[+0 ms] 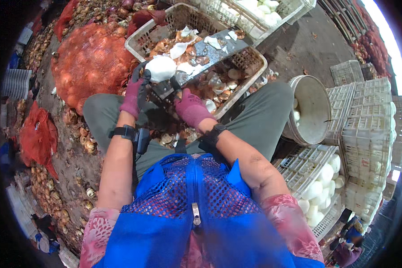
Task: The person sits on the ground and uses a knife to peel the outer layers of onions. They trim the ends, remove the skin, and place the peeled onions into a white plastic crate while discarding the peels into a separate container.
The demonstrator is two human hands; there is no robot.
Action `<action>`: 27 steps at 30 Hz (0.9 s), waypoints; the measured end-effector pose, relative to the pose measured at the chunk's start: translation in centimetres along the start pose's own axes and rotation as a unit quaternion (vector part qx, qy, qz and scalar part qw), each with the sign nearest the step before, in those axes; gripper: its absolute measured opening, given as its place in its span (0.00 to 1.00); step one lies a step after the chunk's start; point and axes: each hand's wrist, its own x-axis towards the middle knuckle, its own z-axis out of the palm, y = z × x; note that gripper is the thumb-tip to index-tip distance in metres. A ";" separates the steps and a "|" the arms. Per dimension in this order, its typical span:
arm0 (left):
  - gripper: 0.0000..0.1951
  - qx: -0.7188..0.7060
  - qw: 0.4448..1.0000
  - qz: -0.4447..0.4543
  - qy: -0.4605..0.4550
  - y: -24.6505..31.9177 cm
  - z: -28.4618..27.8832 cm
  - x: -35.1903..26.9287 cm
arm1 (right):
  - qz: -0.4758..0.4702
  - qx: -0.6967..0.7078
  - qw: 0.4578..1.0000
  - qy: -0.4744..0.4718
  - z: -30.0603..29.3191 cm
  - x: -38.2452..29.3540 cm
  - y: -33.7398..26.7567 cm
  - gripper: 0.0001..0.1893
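Observation:
My left hand (137, 88), in a pink and dark glove, grips a peeled white onion (160, 69) at its left side. My right hand (191, 106), in a similar glove, is closed around the dark handle of a tool, probably a knife (175, 84); its blade is hard to make out. Both hands are over the near side of a plastic crate (260, 72) of onion skins and scraps. Across the crate lies a flat metal board (221, 47) with white onion pieces and brown peel on it.
A red mesh sack of onions (92, 63) stands at the left, loose onions (50, 197) below it. Beyond the crate is a crate of peeled onions (263, 28). At the right are a bucket (310, 109), stacked crates (366, 117) and more peeled onions (321, 187). Another person (348, 248) is at lower right.

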 end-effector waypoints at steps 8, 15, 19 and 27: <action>0.21 -0.073 0.997 0.005 -0.003 -2.8 -0.8 1.9 | -0.046 0.071 0.996 0.010 -2.9 -2.6 1.8 0.25; 0.22 -0.010 0.999 0.042 0.022 -1.7 0.4 0.4 | -0.050 0.100 0.994 0.007 1.9 -1.4 1.5 0.23; 0.23 -0.043 0.998 0.034 0.012 -1.4 0.3 0.1 | 0.002 0.079 0.997 0.018 2.7 -1.2 0.9 0.23; 0.24 -0.167 0.986 0.002 0.017 -4.0 0.0 2.2 | -0.056 -0.116 0.978 0.161 -3.7 -4.5 4.2 0.23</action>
